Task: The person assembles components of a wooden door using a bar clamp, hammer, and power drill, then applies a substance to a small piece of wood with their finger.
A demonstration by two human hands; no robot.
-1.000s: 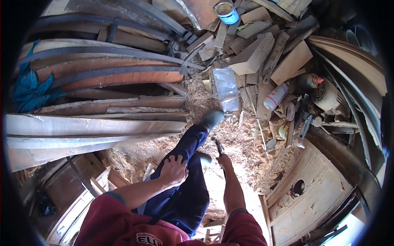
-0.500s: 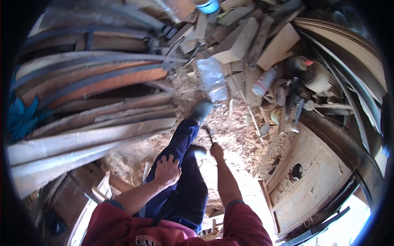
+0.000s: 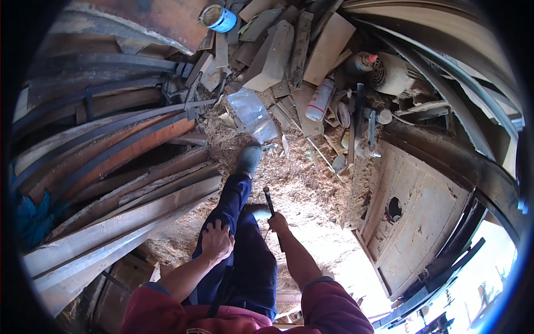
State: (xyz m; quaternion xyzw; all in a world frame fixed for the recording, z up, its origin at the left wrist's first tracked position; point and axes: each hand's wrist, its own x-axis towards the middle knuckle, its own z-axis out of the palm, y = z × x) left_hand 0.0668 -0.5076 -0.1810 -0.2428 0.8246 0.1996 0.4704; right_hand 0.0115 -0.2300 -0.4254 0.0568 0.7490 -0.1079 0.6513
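Note:
My left hand (image 3: 217, 241) lies flat on my left thigh, fingers spread over the dark blue trousers (image 3: 225, 214), with nothing in it. My right hand (image 3: 278, 224) is closed around a dark, slim stick-like tool (image 3: 269, 200), held in front of my right leg. The tool's upper end is light brown, and its lower end shows below my fist; its exact kind is unclear. My left shoe (image 3: 248, 160) stands forward on a floor covered with wood shavings (image 3: 295, 172). The other shoe (image 3: 258, 211) is partly hidden behind the tool.
Long boards (image 3: 128, 217) are stacked at the left. Ahead lie a clear plastic bag (image 3: 253, 115), wood offcuts (image 3: 272, 58), a blue tin (image 3: 218, 19) and a white bottle (image 3: 320, 100). A motor (image 3: 392, 75) and a wooden panel with a hole (image 3: 417, 217) stand at the right.
The view has shifted, so the bag, bottle and boards sit further left. My right hand has turned the tool more upright. My left hand stays on the thigh.

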